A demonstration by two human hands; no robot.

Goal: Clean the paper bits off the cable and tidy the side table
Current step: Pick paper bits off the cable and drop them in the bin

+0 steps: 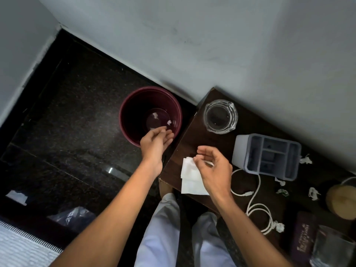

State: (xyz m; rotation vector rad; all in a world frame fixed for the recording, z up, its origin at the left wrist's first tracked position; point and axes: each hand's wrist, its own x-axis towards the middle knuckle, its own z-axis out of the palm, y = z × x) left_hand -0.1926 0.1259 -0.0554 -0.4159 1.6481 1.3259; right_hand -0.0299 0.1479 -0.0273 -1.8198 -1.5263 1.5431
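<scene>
Setting: dark wooden bench (192, 135) in a corner, grey walls, black speckled floor.
Cable: white cable (256, 197) lower right on the bench, looped; long axis runs roughly top to bottom of the frame, one plug end pointing right, mid-loop.
Paper bits: crumpled scraps (279, 226) on and around the cable, right of frame.
Bin: maroon bin (127, 122) on the floor, centre, beside the bench.
Left hand: left hand (156, 145) over the bin rim, fingers loosely spread, holding nothing visible.
Right hand: right hand (215, 168) above the white tissue (189, 178), fingers curled; a pinch cannot be told.
</scene>
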